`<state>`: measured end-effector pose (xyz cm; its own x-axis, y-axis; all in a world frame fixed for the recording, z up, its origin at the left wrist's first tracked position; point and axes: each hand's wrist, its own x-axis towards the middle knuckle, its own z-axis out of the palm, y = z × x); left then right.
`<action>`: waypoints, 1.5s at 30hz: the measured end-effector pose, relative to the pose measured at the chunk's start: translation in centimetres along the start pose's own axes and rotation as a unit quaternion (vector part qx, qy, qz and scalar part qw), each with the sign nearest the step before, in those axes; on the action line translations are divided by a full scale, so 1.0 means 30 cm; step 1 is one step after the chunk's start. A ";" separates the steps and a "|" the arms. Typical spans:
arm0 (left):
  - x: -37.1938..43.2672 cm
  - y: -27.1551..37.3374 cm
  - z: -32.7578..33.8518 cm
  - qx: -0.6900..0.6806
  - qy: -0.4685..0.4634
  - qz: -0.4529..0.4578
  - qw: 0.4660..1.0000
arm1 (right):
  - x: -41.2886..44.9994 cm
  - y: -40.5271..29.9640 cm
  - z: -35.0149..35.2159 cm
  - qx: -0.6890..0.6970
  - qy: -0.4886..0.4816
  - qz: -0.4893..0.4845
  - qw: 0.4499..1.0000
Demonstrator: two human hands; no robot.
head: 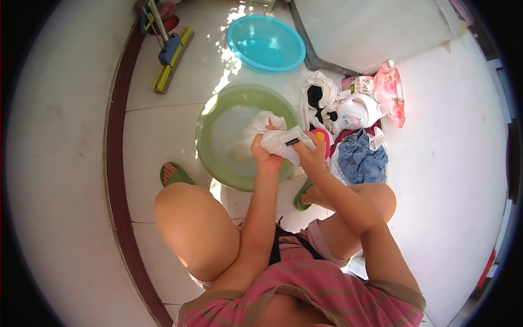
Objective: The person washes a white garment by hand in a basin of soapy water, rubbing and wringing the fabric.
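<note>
A wet white cloth garment (282, 143) with a small black label is stretched between my hands over the right side of a green plastic basin (204, 159). My left hand (267, 153) grips its middle, fingers wrapped around the fabric. Its end near the label is pinched in my right hand (312, 153), close to the basin's right rim. Part of the garment hangs down into cloudy water (233, 131). Just behind my right hand shows a pink item with a yellow-orange piece (321, 137), partly hidden.
A blue basin (265, 45) stands beyond. On the right lie white and black clothes (318, 98), a white detergent jug (357, 112), a pink floral refill pouch (389, 94) and denim clothing (361, 157). A sponge mop (171, 59) leans at the upper left, near the wall (69, 143).
</note>
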<state>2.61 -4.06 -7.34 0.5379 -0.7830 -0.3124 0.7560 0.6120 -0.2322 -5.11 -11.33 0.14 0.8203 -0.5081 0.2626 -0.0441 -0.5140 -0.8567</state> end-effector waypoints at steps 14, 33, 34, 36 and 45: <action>0.034 0.026 0.044 0.067 -0.018 0.046 0.996 | 0.028 -0.136 -0.047 -0.228 0.070 -0.064 0.969; -0.029 -0.037 0.084 0.334 0.045 0.138 0.931 | -0.005 0.146 -0.059 -0.020 -0.259 0.171 0.950; -0.034 -0.036 0.093 0.358 0.049 0.119 0.925 | -0.017 0.154 -0.051 0.056 -0.273 0.250 0.927; -0.048 -0.028 0.123 0.368 0.053 0.110 0.922 | -0.041 0.161 -0.027 0.127 -0.261 0.285 0.914; -0.030 -0.004 0.123 0.173 -0.073 0.009 0.982 | -0.020 0.085 -0.092 0.326 -0.321 0.461 0.760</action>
<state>3.41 -3.84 -3.62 0.5817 -0.7950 -0.1720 0.8133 0.5717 0.1079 -7.29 -14.26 -0.97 0.7301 0.1054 -0.6752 -0.6496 0.4135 -0.6380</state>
